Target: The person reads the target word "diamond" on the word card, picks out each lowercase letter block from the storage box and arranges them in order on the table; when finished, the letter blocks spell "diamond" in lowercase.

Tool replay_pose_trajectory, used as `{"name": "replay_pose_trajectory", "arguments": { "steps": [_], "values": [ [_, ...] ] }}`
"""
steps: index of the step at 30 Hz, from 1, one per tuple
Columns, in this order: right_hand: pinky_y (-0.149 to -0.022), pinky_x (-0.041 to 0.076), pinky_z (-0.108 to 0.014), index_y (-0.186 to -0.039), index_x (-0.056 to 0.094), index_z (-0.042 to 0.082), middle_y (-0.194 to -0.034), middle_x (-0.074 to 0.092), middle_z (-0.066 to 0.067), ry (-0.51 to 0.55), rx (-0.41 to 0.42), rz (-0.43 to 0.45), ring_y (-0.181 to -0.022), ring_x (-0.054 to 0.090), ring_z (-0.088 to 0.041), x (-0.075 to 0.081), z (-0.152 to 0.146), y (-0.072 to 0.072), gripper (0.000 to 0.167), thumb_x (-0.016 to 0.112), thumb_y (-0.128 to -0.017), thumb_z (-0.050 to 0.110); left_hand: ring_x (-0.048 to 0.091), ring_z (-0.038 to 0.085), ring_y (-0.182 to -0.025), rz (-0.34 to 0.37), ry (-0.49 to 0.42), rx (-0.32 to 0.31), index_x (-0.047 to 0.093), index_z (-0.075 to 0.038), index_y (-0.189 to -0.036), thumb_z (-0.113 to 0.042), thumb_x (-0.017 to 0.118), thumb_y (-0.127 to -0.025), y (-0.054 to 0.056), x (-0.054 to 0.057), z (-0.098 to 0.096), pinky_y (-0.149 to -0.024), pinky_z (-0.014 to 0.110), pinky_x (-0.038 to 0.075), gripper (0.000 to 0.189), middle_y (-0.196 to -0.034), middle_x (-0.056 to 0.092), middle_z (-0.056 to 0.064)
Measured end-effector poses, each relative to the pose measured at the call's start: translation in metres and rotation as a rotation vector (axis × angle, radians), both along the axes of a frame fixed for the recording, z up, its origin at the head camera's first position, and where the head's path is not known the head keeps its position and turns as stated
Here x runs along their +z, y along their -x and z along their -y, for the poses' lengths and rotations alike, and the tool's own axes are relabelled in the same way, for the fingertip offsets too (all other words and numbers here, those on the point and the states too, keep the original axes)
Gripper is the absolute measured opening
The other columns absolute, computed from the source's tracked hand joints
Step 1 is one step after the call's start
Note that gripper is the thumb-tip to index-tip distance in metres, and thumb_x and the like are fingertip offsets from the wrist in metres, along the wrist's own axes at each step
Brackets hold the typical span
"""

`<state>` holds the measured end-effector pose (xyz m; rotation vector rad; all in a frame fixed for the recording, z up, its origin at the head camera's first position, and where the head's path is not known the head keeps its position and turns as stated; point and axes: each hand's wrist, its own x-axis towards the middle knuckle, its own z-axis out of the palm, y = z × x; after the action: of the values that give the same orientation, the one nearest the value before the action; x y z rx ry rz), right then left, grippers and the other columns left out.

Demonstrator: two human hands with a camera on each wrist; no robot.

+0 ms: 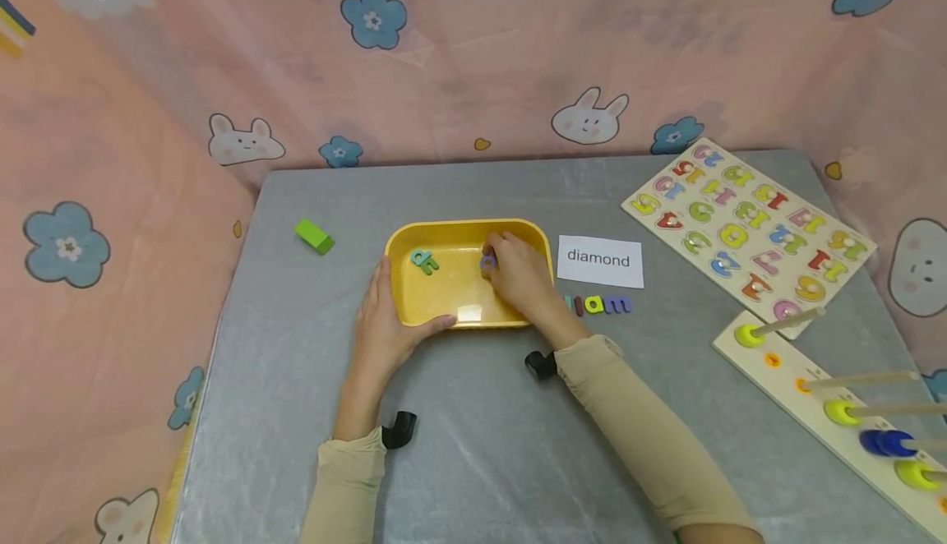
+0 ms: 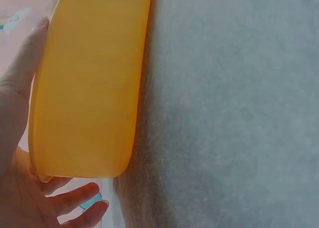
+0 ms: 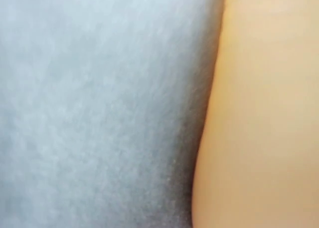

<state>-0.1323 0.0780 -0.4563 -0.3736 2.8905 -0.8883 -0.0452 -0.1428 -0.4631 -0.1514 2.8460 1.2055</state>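
A yellow tray (image 1: pixel 444 228) lies on the grey table. My left hand (image 1: pixel 381 322) holds its near left corner, fingers along the left side and thumb at the front rim. The left wrist view shows the tray's wall (image 2: pixel 92 88) close up, with the thumb along its rim. My right hand (image 1: pixel 521 277) reaches into the tray's right part, its fingertips pinching a small purple letter (image 1: pixel 487 262), partly hidden by the fingers. Teal and green letters (image 1: pixel 426 263) lie together in the tray's left part. Only bare forearm skin (image 3: pixel 259 118) and grey cloth show in the right wrist view.
Right of the tray lies a white card (image 1: pixel 600 262) reading "diamond", with a row of letters (image 1: pixel 594 305) below it, partly behind my right wrist. A number puzzle board (image 1: pixel 747 232) and a pegged counting board (image 1: pixel 814 404) occupy the right side. A green block (image 1: pixel 314 236) sits at the left.
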Motion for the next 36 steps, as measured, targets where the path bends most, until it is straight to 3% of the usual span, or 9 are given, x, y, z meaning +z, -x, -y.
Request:
{"name": "replay_pose_trajectory", "arguments": {
  "steps": [6,11,17,22,30,33,36],
  "values": [
    [-0.077,0.051,-0.034,-0.096,0.068,0.003,-0.09,0.068,-0.012,0.277,-0.078,0.002,-0.083,0.062,-0.026,0.015,-0.009,-0.008,0.011,0.079,-0.093,0.002,0.027,0.04,-0.16,0.008,0.0,0.005,0.008,-0.013,-0.172,-0.058,0.094,-0.072,-0.001,0.0,0.0,-0.129,0.064,0.022,0.14,-0.177,0.019,0.015],
    [-0.078,0.051,-0.029,-0.102,0.07,-0.001,-0.095,0.07,-0.016,0.416,-0.144,0.014,-0.087,0.065,-0.028,0.032,-0.03,-0.013,0.014,0.079,-0.094,0.005,0.026,0.04,-0.161,0.013,-0.008,0.006,0.007,-0.013,-0.172,-0.058,0.095,-0.071,0.0,0.0,-0.001,-0.129,0.064,0.021,0.141,-0.178,0.018,0.014],
    [-0.073,0.046,-0.021,-0.117,0.075,0.001,-0.099,0.071,-0.017,0.418,-0.221,-0.044,-0.091,0.063,-0.028,0.037,-0.062,-0.022,0.02,0.075,-0.099,0.01,0.025,0.039,-0.162,0.01,-0.016,0.005,0.007,-0.013,-0.172,-0.056,0.096,-0.071,-0.001,0.001,0.0,-0.129,0.065,0.02,0.141,-0.178,0.017,0.014],
    [-0.073,0.044,-0.018,-0.116,0.078,0.003,-0.104,0.076,-0.017,0.403,-0.308,-0.084,-0.093,0.062,-0.022,0.035,-0.092,-0.033,0.019,0.072,-0.102,0.014,0.023,0.038,-0.162,0.015,-0.016,-0.002,0.006,-0.014,-0.172,-0.056,0.095,-0.072,0.0,0.001,-0.001,-0.129,0.065,0.02,0.141,-0.178,0.016,0.013],
    [-0.077,0.048,-0.005,-0.118,0.072,-0.006,-0.112,0.071,-0.023,0.472,-0.387,-0.035,-0.088,0.06,0.003,0.03,-0.136,-0.053,0.023,0.072,-0.101,0.008,0.023,0.038,-0.162,0.014,-0.019,-0.006,0.005,-0.015,-0.172,-0.054,0.096,-0.072,0.0,0.002,-0.001,-0.129,0.065,0.019,0.141,-0.178,0.016,0.014],
    [-0.076,0.049,-0.004,-0.118,0.072,-0.007,-0.114,0.071,-0.023,0.476,-0.424,-0.024,-0.085,0.06,0.006,0.028,-0.148,-0.058,0.023,0.074,-0.099,0.006,0.023,0.038,-0.162,0.014,-0.015,-0.006,0.005,-0.015,-0.172,-0.054,0.096,-0.072,-0.001,0.002,-0.001,-0.13,0.063,0.019,0.141,-0.178,0.017,0.014],
    [-0.073,0.047,-0.003,-0.117,0.073,-0.004,-0.114,0.072,-0.022,0.409,-0.489,-0.022,-0.083,0.059,0.006,0.026,-0.159,-0.061,0.021,0.075,-0.099,0.008,0.023,0.037,-0.162,0.016,-0.009,-0.005,0.005,-0.015,-0.172,-0.055,0.096,-0.072,-0.001,0.002,-0.002,-0.131,0.062,0.019,0.141,-0.178,0.017,0.014]
  ]
}}
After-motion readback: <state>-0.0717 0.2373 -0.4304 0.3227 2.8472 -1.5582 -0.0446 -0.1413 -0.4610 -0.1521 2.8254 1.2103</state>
